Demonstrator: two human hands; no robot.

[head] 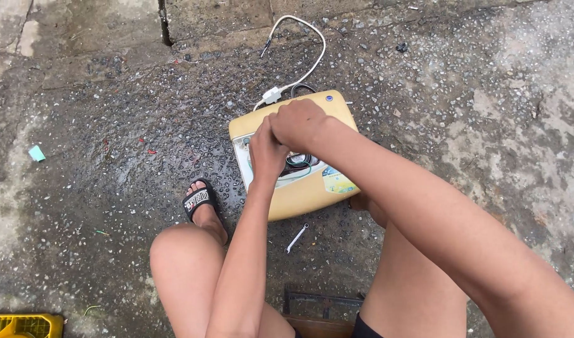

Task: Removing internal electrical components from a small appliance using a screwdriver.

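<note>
1. I see the yellow appliance casing (299, 197) lying flat on the wet concrete floor (112, 125), directly under both sets of fingers.
2. Its long axis runs from near the knees away toward the white cable (312, 62), tilted slightly rightward; the rounded far end with the blue button (329, 98) points away from me.
3. Left hand (266, 150): fingers curled tight together, pressing down into the open white panel of the casing. Can't tell what they pinch, if anything.
4. Right hand (297, 123): fingers closed in a fist just beyond the left-hand fingers, touching them, over the casing's far half. Whatever it holds is hidden.
5. Green wire loop (299, 163) sits just right of the left fingers, inside the panel.
6. Small spanner (297, 238) lies on the floor nearer me than the fingers, apart from the casing.
</note>
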